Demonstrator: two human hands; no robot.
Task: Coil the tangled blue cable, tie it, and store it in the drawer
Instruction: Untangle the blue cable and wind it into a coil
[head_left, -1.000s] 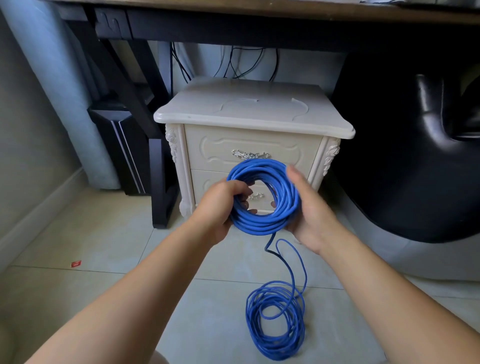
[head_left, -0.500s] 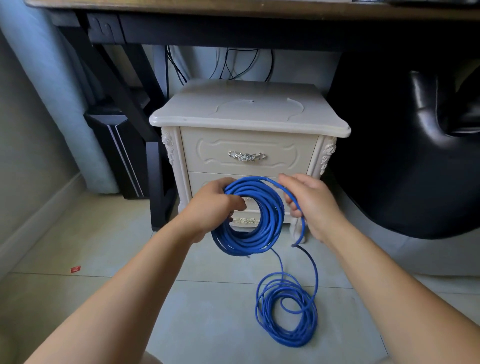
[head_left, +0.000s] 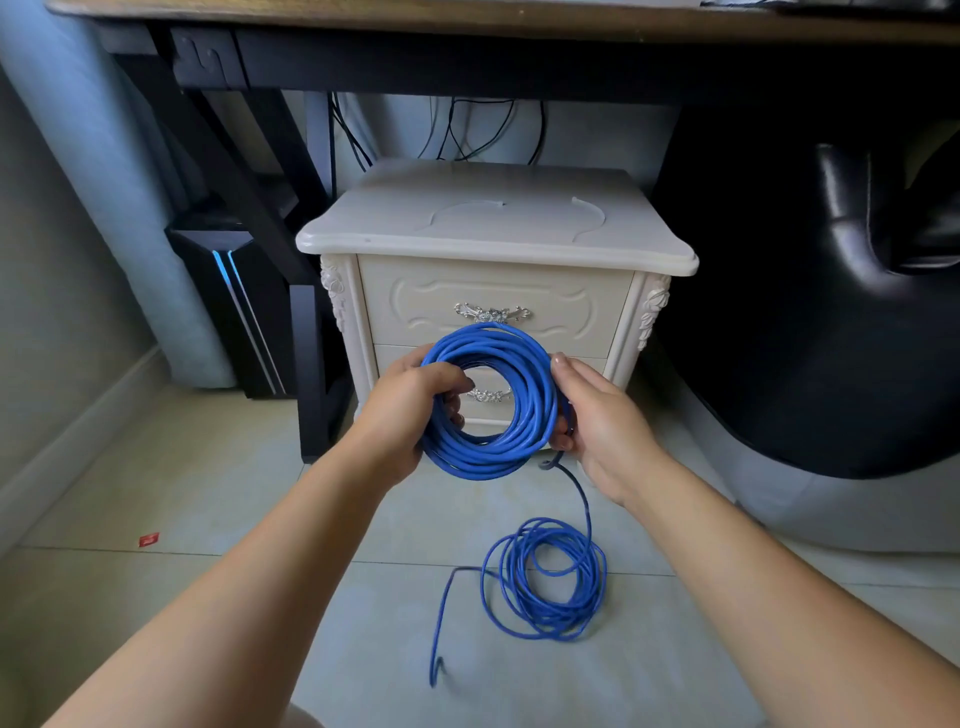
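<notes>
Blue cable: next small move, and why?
Probably draw up one more loop with the right hand and lay it onto the coil that the left hand grips. The coil is unfinished: a strand drops from its right side, where the right hand holds it, to loose loops on the floor.

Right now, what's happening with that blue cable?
A person holds a partly wound blue cable coil upright in front of a cream nightstand. The left hand grips the coil's left side. The right hand holds its right side, where a strand drops to loose loops on the tiled floor. No tie is on it yet, and both drawers are shut.
</notes>
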